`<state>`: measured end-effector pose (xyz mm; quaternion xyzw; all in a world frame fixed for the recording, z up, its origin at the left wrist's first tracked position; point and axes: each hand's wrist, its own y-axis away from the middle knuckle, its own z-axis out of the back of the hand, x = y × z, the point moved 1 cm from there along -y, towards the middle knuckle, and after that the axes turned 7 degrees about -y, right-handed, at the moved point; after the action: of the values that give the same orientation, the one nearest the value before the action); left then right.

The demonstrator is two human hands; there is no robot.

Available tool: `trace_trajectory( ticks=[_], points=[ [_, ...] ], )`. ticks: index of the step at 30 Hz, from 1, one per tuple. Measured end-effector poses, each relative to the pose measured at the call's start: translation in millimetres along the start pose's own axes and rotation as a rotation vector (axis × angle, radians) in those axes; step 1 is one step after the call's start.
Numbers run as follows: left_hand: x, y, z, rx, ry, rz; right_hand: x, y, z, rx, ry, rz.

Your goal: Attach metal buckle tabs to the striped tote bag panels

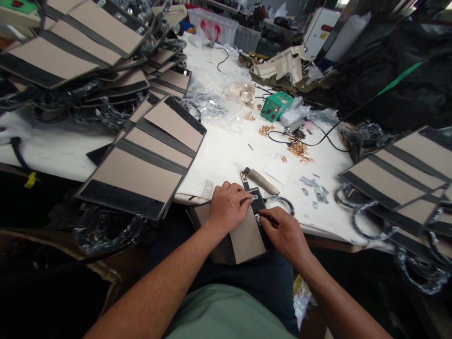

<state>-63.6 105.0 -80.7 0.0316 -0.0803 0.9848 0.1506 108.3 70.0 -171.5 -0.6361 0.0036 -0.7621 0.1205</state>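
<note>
A beige bag panel with black bands lies across my lap against the table edge. Along its upper black band sit two small metal plates. My left hand rests on the panel with fingers curled together, the tips at the upper plate; whatever lies between them is hidden. At the lower plate, my right hand has thumb and forefinger pinched together. Just beyond the panel on the table lie a hammer-like tool with a wrapped handle and a dark metal end, and a plastic-wrapped loop handle.
Stacked bag panels fill the left, with one panel overhanging the edge. More panels stand right. Loose metal plates, gold fittings, a green box with a lit red light and plastic bags lie on the white table.
</note>
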Motion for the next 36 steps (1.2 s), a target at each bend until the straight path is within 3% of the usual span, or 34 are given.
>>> trace_trajectory(
  ticks=[7, 17, 24, 29, 33, 36],
  points=[
    [1, 0, -1.1, -0.01, -0.01, -0.003, 2, 0, 10, 0.123, 0.0, 0.053],
    [-1, -1, -0.4, -0.003, -0.002, 0.008, -7, 4, 5, 0.134, 0.196, 0.06],
    [-1, -1, 1.0, 0.0, -0.02, 0.013, -18, -10, 15, 0.139, -0.058, 0.018],
    [-1, -2, 1.1, -0.001, -0.021, 0.017, -15, -14, 33, 0.132, -0.099, 0.068],
    [-2, -3, 2.6, 0.033, -0.027, 0.026, -12, -48, 41, -0.144, -0.054, 0.157],
    [-3, -5, 4.7, 0.055, -0.03, 0.052, -16, -92, 27, -0.144, 0.107, 0.195]
  ],
)
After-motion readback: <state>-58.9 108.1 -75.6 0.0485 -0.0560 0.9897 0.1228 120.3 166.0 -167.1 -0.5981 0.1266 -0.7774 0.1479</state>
